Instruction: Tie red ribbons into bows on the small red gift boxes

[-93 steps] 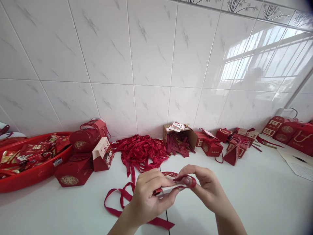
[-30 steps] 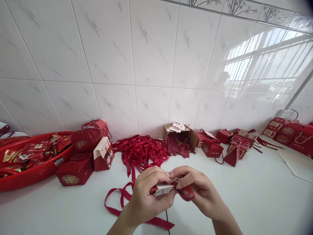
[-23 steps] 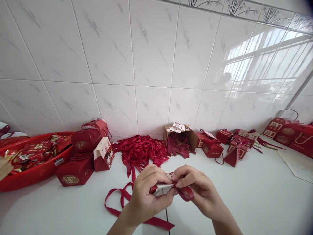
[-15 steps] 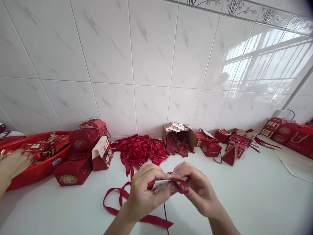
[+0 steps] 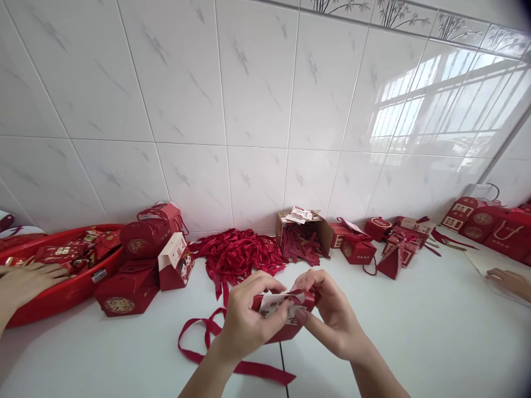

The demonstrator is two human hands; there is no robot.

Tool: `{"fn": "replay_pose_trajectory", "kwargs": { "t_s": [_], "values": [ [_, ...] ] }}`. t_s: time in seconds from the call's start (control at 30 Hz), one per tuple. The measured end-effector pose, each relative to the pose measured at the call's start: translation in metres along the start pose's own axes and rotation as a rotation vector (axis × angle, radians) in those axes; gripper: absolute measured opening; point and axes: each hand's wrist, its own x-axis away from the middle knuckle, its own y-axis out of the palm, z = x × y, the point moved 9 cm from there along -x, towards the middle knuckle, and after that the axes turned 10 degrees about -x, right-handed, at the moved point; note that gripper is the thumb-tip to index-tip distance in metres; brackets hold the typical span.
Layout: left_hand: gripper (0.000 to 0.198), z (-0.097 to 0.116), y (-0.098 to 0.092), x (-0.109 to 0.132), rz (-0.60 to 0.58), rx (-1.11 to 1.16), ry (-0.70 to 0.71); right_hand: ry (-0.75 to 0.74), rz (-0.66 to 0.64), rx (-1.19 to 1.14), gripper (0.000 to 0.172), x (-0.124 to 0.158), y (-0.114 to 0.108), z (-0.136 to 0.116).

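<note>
In front of me, a small red box with a white printed panel (image 5: 290,331) is held just above the tabletop (image 5: 136,362), near the bottom centre. The left hand (image 5: 251,315) grips its left side; the right hand's (image 5: 329,315) fingers close on its right edge. I cannot make out the dark strip between the thumbs. Below, a loose red ribbon (image 5: 265,371) curls toward a ribbon heap (image 5: 240,254), beside an open carton (image 5: 326,235). To the left, a co-worker's hand (image 5: 35,282) reaches over packets in a red tub (image 5: 70,298). At far right, another hand (image 5: 510,283) rests near paper (image 5: 473,261).
</note>
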Motion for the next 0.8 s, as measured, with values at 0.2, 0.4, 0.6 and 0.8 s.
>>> {"fn": "replay_pose_trajectory", "kwargs": {
  "t_s": [0.2, 0.4, 0.6, 0.8],
  "values": [
    [0.010, -0.012, 0.011, 0.002, -0.070, 0.098, -0.124, 0.040, 0.019, -0.063, 0.009, -0.004, -0.004, 0.002],
    [0.013, -0.037, 0.022, 0.008, -0.169, 0.116, -0.351, 0.117, 0.058, -0.174, 0.011, -0.006, -0.007, 0.011],
    [0.018, -0.051, 0.031, 0.015, -0.227, 0.138, -0.511, 0.148, 0.120, -0.131, 0.019, -0.005, -0.014, 0.020],
    [0.018, -0.058, 0.016, 0.015, -0.116, 0.177, -0.565, 0.178, 0.032, -0.110, 0.028, -0.011, -0.019, 0.022]
  ]
}}
